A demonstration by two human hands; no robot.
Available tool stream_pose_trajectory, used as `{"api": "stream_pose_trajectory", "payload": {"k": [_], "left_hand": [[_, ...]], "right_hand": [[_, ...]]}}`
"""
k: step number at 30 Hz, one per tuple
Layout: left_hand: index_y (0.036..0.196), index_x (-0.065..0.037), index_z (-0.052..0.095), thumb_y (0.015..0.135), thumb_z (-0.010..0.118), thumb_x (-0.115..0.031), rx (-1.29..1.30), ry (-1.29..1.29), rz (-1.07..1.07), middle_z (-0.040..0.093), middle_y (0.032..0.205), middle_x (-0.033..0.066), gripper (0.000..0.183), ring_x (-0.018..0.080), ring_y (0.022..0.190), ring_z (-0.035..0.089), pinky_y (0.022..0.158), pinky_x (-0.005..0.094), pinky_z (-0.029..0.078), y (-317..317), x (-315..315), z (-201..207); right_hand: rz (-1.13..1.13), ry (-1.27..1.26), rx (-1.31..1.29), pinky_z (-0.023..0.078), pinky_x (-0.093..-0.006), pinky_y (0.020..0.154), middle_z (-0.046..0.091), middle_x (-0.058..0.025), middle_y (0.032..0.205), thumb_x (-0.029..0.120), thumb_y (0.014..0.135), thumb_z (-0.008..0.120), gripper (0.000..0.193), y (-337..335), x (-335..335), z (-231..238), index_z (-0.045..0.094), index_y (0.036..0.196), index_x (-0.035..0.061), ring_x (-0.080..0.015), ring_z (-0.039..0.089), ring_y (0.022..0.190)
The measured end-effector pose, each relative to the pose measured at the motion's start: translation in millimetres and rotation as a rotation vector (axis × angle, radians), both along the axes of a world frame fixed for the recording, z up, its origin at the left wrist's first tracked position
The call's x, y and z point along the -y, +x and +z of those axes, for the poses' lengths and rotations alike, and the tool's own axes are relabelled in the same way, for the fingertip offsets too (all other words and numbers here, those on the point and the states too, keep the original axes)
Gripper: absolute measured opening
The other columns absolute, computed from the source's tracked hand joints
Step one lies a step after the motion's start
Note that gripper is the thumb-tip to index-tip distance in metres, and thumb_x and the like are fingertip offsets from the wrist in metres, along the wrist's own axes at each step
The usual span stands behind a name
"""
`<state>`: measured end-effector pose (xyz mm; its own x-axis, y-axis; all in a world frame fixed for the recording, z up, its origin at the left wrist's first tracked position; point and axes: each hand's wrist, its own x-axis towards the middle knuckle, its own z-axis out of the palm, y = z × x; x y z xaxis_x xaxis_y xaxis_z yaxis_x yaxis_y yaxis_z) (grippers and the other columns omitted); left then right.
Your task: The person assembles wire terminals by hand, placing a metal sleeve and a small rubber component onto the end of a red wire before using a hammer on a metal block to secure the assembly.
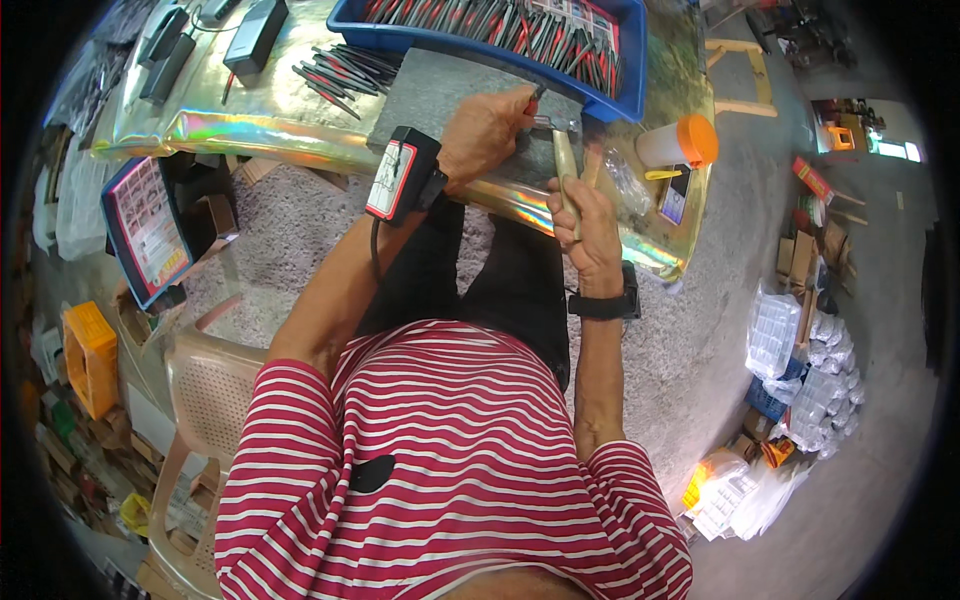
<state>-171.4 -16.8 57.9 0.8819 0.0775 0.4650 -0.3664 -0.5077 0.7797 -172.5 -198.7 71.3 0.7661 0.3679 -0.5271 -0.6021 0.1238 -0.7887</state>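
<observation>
My right hand (588, 225) is wrapped round the pale wooden handle of a hammer (566, 160). The hammer's head lies at the far end, close to the fingers of my left hand. My left hand (487, 137) is closed on a slim black-and-red piece (535, 103), whose exact kind I cannot make out. Both hands are over a flat grey slab (430, 88) on the table. Left of the slab lies a loose pile of slim black-and-red pieces (345, 72). Behind it, a blue bin (490, 48) holds many similar pieces.
A white jar with an orange lid (668, 143) stands right of the slab, near a clear plastic bag (625, 182). Dark boxy devices (256, 38) sit at the table's left. Beside me is a beige plastic chair (215, 375). Packed goods (815, 370) line the right floor.
</observation>
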Motion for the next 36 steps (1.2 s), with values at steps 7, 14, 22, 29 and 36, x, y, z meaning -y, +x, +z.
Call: {"api": "stream_pose_trajectory", "payload": {"k": [7,14,22,29,36], "left_hand": [[0.081,-0.003,0.042,0.068,0.052,0.005,0.091,0.086,0.024,0.054,0.068,0.0144,0.018,0.0315,0.061,0.056,0.051,0.0340,0.044,-0.1,2.0,-5.4],[0.082,-0.003,0.043,0.071,0.050,0.003,0.091,0.188,0.024,0.054,0.070,0.0153,0.014,0.0335,0.063,0.055,0.052,0.0363,0.044,2.1,3.3,-9.7],[0.083,-0.004,0.043,0.072,0.049,0.003,0.100,0.148,0.022,0.052,0.069,0.0145,0.014,0.0331,0.064,0.055,0.053,0.0372,0.044,2.0,5.0,-10.5],[0.082,-0.003,0.042,0.073,0.050,0.002,0.082,0.110,-0.015,0.051,0.069,0.0145,0.014,0.0322,0.062,0.053,0.053,0.0368,0.043,1.0,4.4,-11.8],[0.080,-0.002,0.042,0.073,0.050,0.003,0.101,0.139,0.014,0.051,0.068,0.0137,0.012,0.0307,0.060,0.053,0.052,0.0361,0.042,1.0,6.4,-9.3]], "right_hand": [[0.027,-0.216,0.328,0.028,-0.0166,0.034,0.046,-0.0017,0.057,0.022,0.084,0.051,0.024,-10.4,5.3,32.0,0.051,0.082,-0.0020,-0.0033,0.038,0.046],[0.081,-0.578,0.954,0.032,-0.0202,0.046,0.045,0.0004,0.057,0.020,0.087,0.047,0.023,-15.2,1.9,83.3,0.052,0.082,-0.0014,-0.0054,0.040,0.051],[-0.312,-0.287,1.264,0.032,-0.0246,0.041,0.048,-0.0025,0.056,0.017,0.085,0.048,0.020,-43.4,-1.3,125.0,0.047,0.092,-0.0018,-0.0085,0.044,0.049],[0.221,-0.919,1.444,0.034,-0.0292,0.041,0.045,-0.0071,0.053,0.012,0.083,0.050,0.013,-19.4,2.0,95.6,0.047,0.084,-0.0007,-0.0127,0.046,0.047],[-0.215,-0.642,1.513,0.040,-0.0244,0.048,0.051,-0.0022,0.062,0.009,0.083,0.048,0.016,-35.8,6.8,96.9,0.052,0.093,-0.0022,-0.0122,0.049,0.055]]}}
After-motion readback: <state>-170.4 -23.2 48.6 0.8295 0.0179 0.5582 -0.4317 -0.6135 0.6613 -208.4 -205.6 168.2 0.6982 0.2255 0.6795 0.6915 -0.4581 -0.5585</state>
